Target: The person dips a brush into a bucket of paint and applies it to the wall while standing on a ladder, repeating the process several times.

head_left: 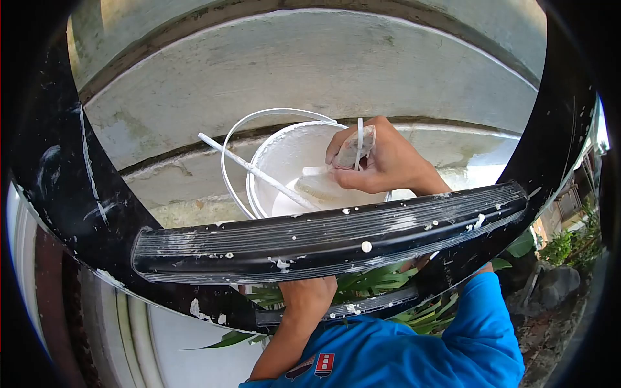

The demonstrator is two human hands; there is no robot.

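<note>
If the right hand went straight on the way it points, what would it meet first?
Led by the brush it holds, the right hand would probably meet the white stick leaning in the bucket. Depth is unclear from this one view, so the paint might come first.

My right hand [381,160] grips a brush [318,184] at the mouth of a white bucket [291,147]; a whitened stick [262,175] leans inside. The black, paint-spotted rung [330,238] partly hides my left arm [297,317].

Right hand [381,158]: curled, gripping | left hand [310,290]: mostly hidden (forearm [290,337] angled upward)
</note>
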